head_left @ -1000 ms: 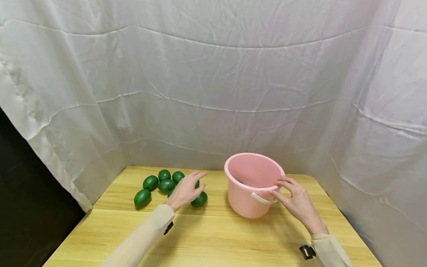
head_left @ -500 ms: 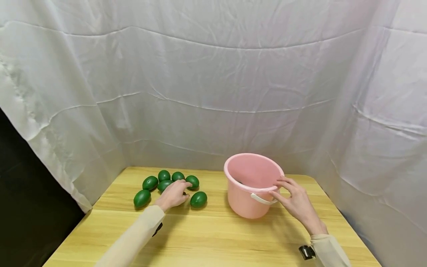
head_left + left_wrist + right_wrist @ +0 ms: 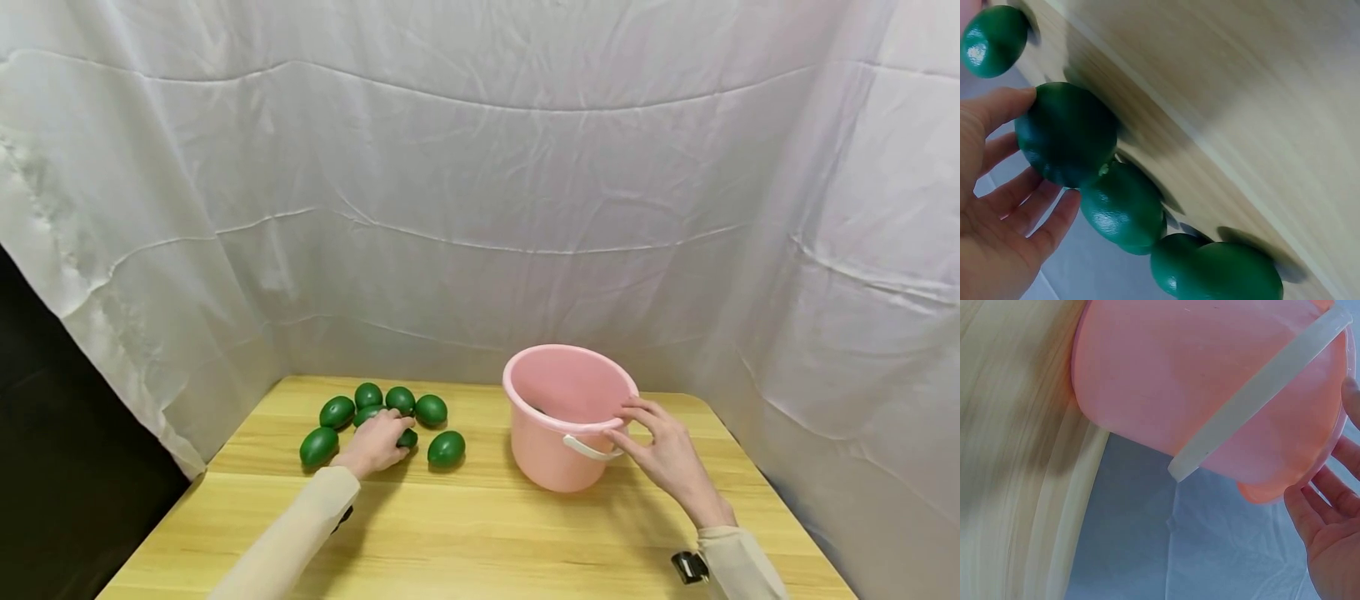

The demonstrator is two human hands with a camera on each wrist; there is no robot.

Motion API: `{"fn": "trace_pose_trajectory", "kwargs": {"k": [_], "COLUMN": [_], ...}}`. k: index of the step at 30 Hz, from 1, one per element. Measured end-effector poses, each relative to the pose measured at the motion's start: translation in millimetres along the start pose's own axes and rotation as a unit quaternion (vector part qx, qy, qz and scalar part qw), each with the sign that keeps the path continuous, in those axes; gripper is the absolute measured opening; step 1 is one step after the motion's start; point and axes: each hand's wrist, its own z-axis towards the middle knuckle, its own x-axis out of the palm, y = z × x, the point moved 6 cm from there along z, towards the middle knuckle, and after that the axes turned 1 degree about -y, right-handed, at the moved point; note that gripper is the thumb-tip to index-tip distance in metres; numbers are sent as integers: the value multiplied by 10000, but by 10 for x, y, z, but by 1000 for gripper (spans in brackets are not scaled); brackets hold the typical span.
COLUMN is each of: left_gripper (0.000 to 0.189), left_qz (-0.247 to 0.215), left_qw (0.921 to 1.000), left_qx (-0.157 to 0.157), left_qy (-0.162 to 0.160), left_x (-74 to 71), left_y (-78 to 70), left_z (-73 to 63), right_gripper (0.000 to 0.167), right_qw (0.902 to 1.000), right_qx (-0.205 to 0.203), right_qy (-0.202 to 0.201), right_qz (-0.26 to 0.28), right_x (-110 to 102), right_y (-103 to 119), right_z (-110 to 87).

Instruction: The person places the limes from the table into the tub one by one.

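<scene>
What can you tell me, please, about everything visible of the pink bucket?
The pink bucket looks like smooth plastic, round, with a thick rim and sides narrowing toward the base. Its white handle hangs down across the near side. It stands mouth up on the wooden table; whether it tilts slightly is unclear. The right hand holds the rim at the near right. The bucket's floor is hidden.

Creased white curtain [image 3: 480, 208] behind wooden table [image 3: 487, 537]; black surface [image 3: 67, 450] far left.

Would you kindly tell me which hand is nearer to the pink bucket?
Right. The right hand touches the pink bucket at its rim; the left hand is apart from it, to the left, gripping a green fruit.
</scene>
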Motion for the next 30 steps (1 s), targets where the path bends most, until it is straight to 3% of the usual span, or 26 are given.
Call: {"fn": "trace_pose_trajectory", "kwargs": {"k": [7,18,30], "left_gripper": [50,55,56], "left_qz": [-118,-60,-700], "left_qw": [9997,9993,9951], "left_qx": [-199,-166,-325], "left_qy": [86,340,614], "left_x": [63,156,225], "left_y": [76,70,65], "left_z": [-7,-39,-69], "right_gripper": [35,34,34], "right_qw": [10000,10000,10000], "right_qx": [-25,22,-8], "right_qy": [-31,40,-39], "right_qz": [-39,-26,-46], "right_x": [-3,7,2], "right_y": [11,0,8], "right_z": [4,-4,0]}}
